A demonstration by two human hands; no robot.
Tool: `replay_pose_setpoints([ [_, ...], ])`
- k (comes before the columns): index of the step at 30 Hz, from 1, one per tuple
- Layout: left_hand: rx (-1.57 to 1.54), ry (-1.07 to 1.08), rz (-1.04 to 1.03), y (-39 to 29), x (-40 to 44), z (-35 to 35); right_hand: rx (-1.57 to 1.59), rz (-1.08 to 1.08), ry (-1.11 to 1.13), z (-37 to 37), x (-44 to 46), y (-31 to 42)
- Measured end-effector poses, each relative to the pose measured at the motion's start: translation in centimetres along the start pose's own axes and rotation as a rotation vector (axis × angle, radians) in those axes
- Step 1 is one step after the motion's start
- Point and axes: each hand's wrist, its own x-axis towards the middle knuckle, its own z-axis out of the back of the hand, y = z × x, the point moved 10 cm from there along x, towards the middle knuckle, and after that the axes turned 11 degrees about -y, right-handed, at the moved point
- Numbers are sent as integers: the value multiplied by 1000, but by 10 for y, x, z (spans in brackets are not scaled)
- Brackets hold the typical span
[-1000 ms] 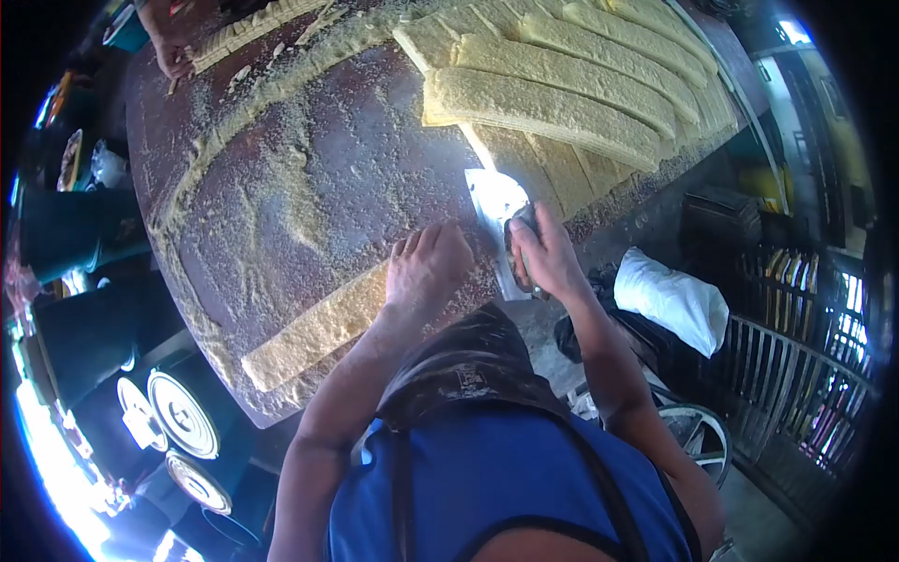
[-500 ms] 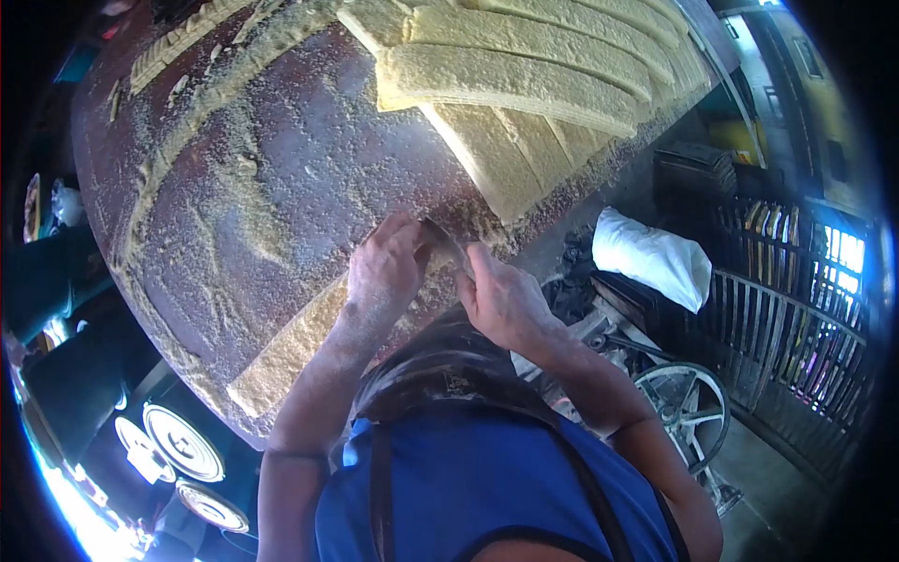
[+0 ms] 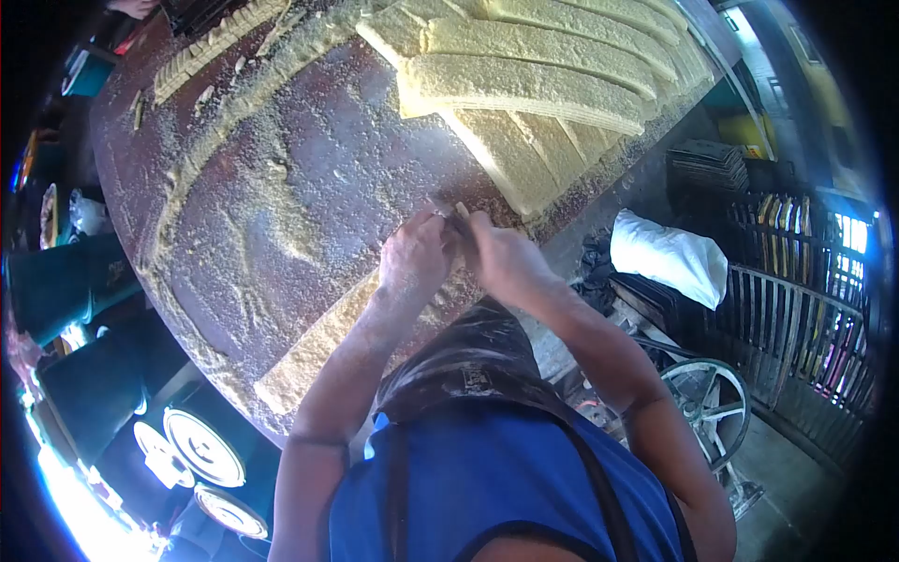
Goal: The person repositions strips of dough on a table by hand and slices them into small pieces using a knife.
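Observation:
A long, flat dough strip, coated in pale crumbs, lies along the near edge of the table. My left hand is over its far end, fingers bent and drawn together against it; the fingertips are partly hidden. Close beside it, my right hand is closed around what looks like a knife, its dark blade between the two hands. The handle is hidden in my fist. A small pale bit shows by the fingertips. Farther off, long crumb-coated strips lie stacked in overlapping layers.
Loose crumbs are scattered over the dark table. A row of small cut pieces lies at the far left. Another person's hand shows at the top left. Right of the table are a white sack and a spoked wheel.
My hands have come closer together over the strip's end, and the blade has turned so less of it shows. The whole view has shifted slightly; another person's hand now appears at top left.

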Motion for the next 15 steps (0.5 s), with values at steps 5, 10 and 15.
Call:
replay_pose_setpoints([
  [5, -123, -63, 121, 13, 22, 11, 293, -232, -156, 80, -24, -33],
  [10, 449, 295, 226, -27, 34, -23, 218, -84, -170, 97, -14, -60],
  [15, 589, 177, 142, -28, 51, -50, 229, 198, -207, 120, -7, -77],
])
